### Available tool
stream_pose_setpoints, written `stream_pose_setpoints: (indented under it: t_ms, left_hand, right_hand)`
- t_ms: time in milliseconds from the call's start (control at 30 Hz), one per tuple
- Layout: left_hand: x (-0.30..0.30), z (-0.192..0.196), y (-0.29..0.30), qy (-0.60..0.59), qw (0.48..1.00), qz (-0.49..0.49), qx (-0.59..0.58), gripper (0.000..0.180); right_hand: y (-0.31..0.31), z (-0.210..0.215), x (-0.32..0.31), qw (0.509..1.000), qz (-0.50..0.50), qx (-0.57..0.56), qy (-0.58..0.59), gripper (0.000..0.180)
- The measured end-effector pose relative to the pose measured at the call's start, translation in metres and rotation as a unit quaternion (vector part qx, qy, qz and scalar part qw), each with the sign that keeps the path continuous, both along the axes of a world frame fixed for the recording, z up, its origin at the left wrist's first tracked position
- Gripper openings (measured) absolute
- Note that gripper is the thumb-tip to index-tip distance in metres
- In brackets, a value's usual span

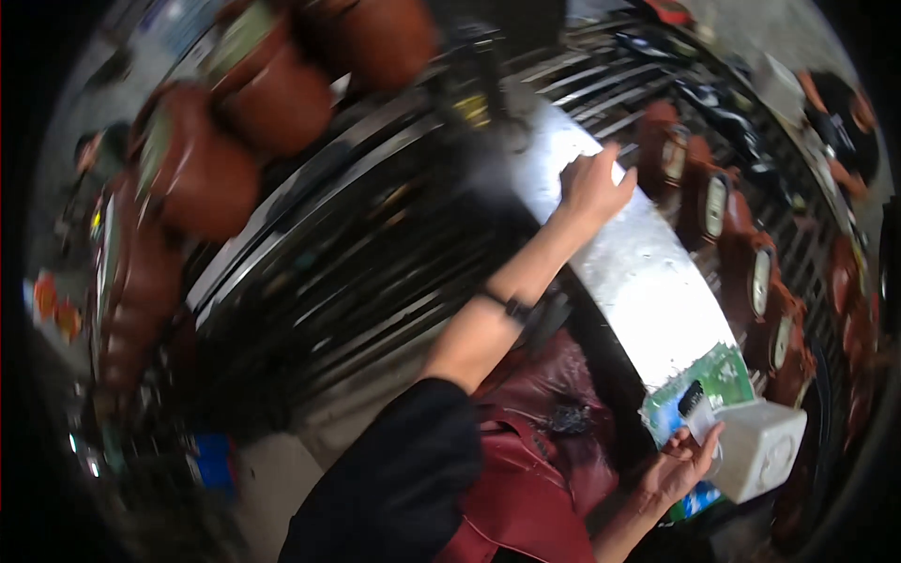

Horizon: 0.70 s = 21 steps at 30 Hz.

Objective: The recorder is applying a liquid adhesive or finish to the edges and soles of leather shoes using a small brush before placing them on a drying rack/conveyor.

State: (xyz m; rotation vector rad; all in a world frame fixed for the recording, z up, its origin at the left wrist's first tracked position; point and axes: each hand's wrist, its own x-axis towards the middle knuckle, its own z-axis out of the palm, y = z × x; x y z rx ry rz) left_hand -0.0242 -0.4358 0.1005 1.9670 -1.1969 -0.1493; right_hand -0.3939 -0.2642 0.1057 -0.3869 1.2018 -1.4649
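Workshop interior, dim and motion-blurred; slatted racks point(601, 84) of metal bars across much of the view. Left and upper left: large rounded red-brown pieces point(211, 178), set in a curving row, some with a greenish face. Right: a row of smaller red-brown pieces point(710, 206) with pale oval inserts, lying against dark bars. Glossy black items point(727, 117) beyond them. Far upper right, a co-worker point(838, 127) in dark clothing, forearms bare. Lower left, a blue object point(214, 463), its kind unclear.

Mid-view: a shiny plate point(648, 281), running slantwise from upper centre to lower right, strong glare along its surface. At its near end, a green and blue sheet point(715, 371), edges ragged.

Left hand point(596, 192): over the upper part of the plate, fingers loosely bent. Cannot tell whether they touch the metal or pinch something small. Dark wristband point(508, 305) on that arm; black sleeve point(394, 469) above the elbow.

Right hand point(680, 464): low on the right, grasping a small brush point(696, 413) by its pale handle. Dark bristles point up and leftward, over the sheet at the plate's near end. Whether bristles touch it, cannot tell. Pale tub point(765, 450), boxy and tilted, just right of the fingers; contact unclear.

Dark red apron point(507, 479) on the wearer, creased and shiny, between the two arms.
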Motion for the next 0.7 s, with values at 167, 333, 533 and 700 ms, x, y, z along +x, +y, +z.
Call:
stream_pose_setpoints:
  t_ms: [167, 333, 533, 700]
  left_hand:
    - [0.059, 0.017, 0.335, -0.246, 0.929, 0.231, -0.155, 0.003]
    - [0.172, 0.060, 0.654, -0.545, 0.574, 0.575, 0.208, 0.054]
    - [0.301, 0.144, 0.871, 0.250, 0.776, 0.571, 0.096, 0.090]
    - [0.272, 0.110, 0.806, 0.055, 0.839, 0.493, 0.225, 0.081]
  right_hand:
    - [0.002, -0.048, -0.044, 0.990, 0.129, -0.049, -0.036, 0.039]
    - [0.034, -0.008, 0.004, 0.990, 0.110, -0.084, -0.001, 0.036]
    - [0.025, -0.021, 0.002, 0.976, 0.199, -0.089, -0.020, 0.040]
    - [0.052, -0.014, -0.030, 0.989, 0.132, -0.071, 0.000, 0.035]
